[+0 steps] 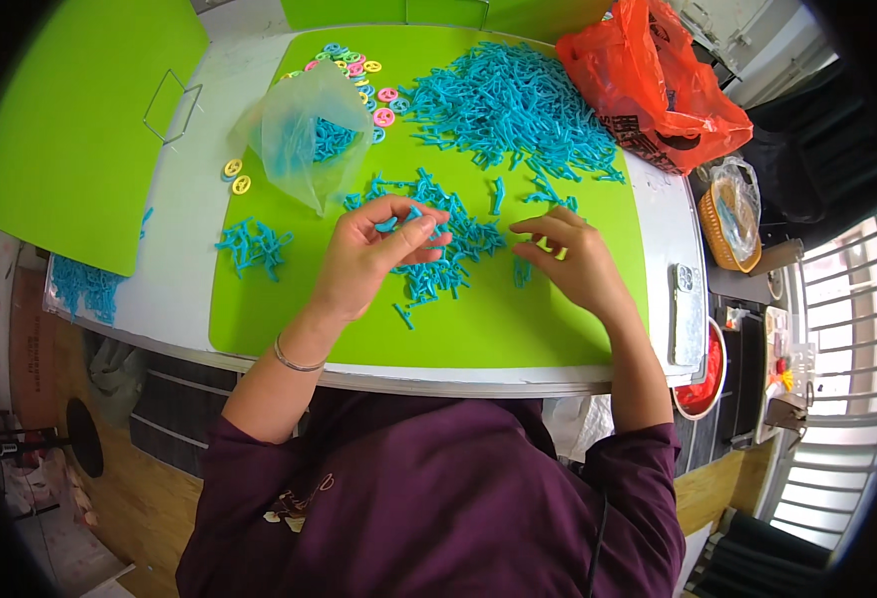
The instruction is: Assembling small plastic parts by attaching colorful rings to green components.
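A small blue plastic piece (405,216) sits pinched between thumb and fingertips of the left hand (378,249), raised just above the green mat (478,329) near the middle of the desk (184,289). Right under that hand lies a loose scatter of blue pieces (448,254), spreading toward the desk's centre. The right hand (573,259) hovers just beside it, fingers curled and tips close together; whether anything sits between them cannot be told. Further back, toward the far edge, a big heap of blue pieces (513,105) covers the mat. Left of that heap, a clear plastic bag (309,135) stands half open with more blue pieces inside, and round coloured discs (363,85) lie behind and beside it. A small blue cluster (252,246) rests near the mat's left edge. At the far right corner sits an orange plastic bag (653,85), and a phone (689,314) lies along the desk's right edge.
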Tool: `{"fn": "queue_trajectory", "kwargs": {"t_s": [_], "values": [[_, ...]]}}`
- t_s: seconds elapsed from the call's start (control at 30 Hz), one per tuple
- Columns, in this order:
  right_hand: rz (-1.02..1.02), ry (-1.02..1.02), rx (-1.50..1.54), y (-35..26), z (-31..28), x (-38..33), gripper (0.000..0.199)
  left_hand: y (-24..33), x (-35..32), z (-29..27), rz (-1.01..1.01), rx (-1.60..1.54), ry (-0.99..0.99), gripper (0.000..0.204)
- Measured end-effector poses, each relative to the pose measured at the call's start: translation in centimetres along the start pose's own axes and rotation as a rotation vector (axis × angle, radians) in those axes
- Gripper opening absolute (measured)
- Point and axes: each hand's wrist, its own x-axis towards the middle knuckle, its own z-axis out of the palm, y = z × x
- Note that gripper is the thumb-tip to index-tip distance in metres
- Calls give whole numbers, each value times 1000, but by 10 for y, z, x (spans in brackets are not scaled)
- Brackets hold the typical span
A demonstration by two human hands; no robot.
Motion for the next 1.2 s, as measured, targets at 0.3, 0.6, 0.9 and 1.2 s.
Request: {"fn": "queue_trajectory", "kwargs": {"t_s": [0.3,0.6,0.9,1.2], "values": [[-339,12,-223,0,27,4,22,3,0,-3,1,61,-15,16],[-284,53,-155,4,25,5,16,-2,5,-7,22,122,44,20],[-281,-57,-185,-11,24,3,15,-8,4,-13,63,72,-42,22],[-310,-78,-196,-7,20,2,18,-7,5,-7,116,46,-22,22]]}}
